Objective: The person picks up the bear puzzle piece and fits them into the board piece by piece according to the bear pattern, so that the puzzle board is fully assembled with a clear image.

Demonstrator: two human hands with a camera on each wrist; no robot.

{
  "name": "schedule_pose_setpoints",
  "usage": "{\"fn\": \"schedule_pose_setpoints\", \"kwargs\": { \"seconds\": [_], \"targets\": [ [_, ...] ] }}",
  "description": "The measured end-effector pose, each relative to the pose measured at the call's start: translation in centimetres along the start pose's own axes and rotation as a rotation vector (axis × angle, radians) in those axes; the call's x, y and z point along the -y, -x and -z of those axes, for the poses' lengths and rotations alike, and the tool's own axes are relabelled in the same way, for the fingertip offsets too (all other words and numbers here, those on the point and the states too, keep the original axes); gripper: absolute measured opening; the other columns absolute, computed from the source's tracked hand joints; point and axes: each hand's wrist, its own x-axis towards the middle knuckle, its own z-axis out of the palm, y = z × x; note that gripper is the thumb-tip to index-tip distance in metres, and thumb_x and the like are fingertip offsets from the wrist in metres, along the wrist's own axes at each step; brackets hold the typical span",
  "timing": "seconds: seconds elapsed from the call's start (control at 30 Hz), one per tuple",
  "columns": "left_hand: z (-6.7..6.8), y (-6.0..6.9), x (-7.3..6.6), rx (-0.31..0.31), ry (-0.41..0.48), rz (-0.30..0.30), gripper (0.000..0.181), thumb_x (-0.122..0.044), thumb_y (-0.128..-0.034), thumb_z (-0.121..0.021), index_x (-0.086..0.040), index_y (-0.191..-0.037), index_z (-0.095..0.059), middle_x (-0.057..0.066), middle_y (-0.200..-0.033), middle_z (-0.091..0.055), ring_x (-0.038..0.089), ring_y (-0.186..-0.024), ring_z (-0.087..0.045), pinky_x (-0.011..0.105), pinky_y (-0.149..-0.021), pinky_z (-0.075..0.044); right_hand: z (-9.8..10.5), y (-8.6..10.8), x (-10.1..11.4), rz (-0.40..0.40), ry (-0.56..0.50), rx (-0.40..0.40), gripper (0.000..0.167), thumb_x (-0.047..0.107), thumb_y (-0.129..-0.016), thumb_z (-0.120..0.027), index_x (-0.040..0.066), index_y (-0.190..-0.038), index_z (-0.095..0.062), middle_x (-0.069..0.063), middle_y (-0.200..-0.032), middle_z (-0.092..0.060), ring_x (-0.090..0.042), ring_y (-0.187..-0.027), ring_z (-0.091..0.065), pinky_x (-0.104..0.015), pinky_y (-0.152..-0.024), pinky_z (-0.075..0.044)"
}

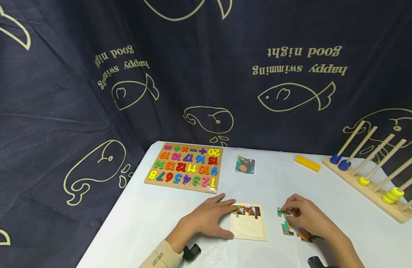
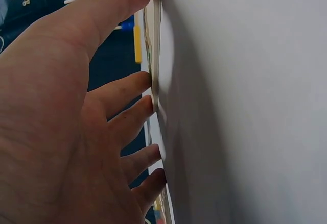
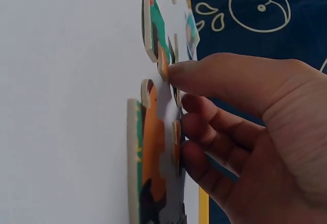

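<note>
A square wooden puzzle board (image 1: 248, 227) lies on the table, its top strip filled with bear-picture pieces (image 1: 248, 211). Spread around its left side is my left hand (image 1: 209, 217), thumb at the lower left edge and forefinger at the upper edge; in the left wrist view the left hand (image 2: 102, 106) touches the board's edge (image 2: 157, 45). My right hand (image 1: 307, 216) is over loose puzzle pieces (image 1: 287, 228) right of the board. In the right wrist view, the right hand (image 3: 240, 117) has bent fingers apart from the thumb, which touches a green-and-brown piece (image 3: 158, 27).
A number board (image 1: 185, 167) lies at the back left, and a small bear picture card (image 1: 245, 165) behind the puzzle board. A yellow block (image 1: 307, 163) is at the back right, beside a wooden peg rack (image 1: 366, 190) with blue and yellow beads. A dark patterned curtain hangs behind.
</note>
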Motion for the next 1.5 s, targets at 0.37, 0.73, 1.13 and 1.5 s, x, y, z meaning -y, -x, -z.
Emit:
{"fn": "schedule_pose_setpoints", "kwargs": {
  "seconds": [0.37,0.73,1.13,1.5],
  "targets": [
    [0.0,0.0,-0.1,0.000,-0.008,-0.001,0.087,-0.074,-0.0733,-0.062,-0.035,-0.147,-0.038,-0.014,-0.152,-0.031,0.028,-0.142,-0.020,0.048,-0.110,-0.025,-0.3,-0.5,0.6,-0.104,0.026,0.019,0.026,0.017,-0.077,-0.080,0.015,-0.102,-0.072,0.006,-0.090,-0.057,-0.012,-0.076,-0.049,-0.024,-0.062,-0.044],
    [0.1,0.0,-0.2,0.000,-0.005,-0.002,0.086,-0.073,-0.0729,-0.063,-0.034,-0.146,-0.041,-0.012,-0.152,-0.032,0.028,-0.143,-0.019,0.050,-0.110,-0.026,-1.4,-1.1,1.8,-0.029,0.059,0.003,0.027,0.022,-0.077,-0.081,0.020,-0.103,-0.071,0.011,-0.094,-0.057,-0.009,-0.077,-0.049,-0.024,-0.065,-0.045],
    [0.0,-0.2,-0.1,0.016,-0.014,-0.004,0.087,-0.076,-0.0732,-0.060,-0.034,-0.147,-0.040,-0.013,-0.153,-0.030,0.028,-0.143,-0.019,0.051,-0.109,-0.026,-3.3,-2.4,4.3,0.091,0.028,0.042,0.028,0.018,-0.078,-0.080,0.019,-0.105,-0.071,0.011,-0.092,-0.055,-0.009,-0.074,-0.049,-0.023,-0.060,-0.042],
    [0.1,-0.3,-0.1,0.032,-0.005,0.012,0.088,-0.077,-0.0724,-0.060,-0.035,-0.147,-0.040,-0.013,-0.153,-0.030,0.028,-0.143,-0.019,0.051,-0.109,-0.026,-4.9,-3.2,6.0,0.162,-0.024,0.085,0.029,0.014,-0.082,-0.076,0.018,-0.110,-0.072,0.010,-0.091,-0.054,-0.008,-0.070,-0.048,-0.022,-0.058,-0.041]
  ]
}}
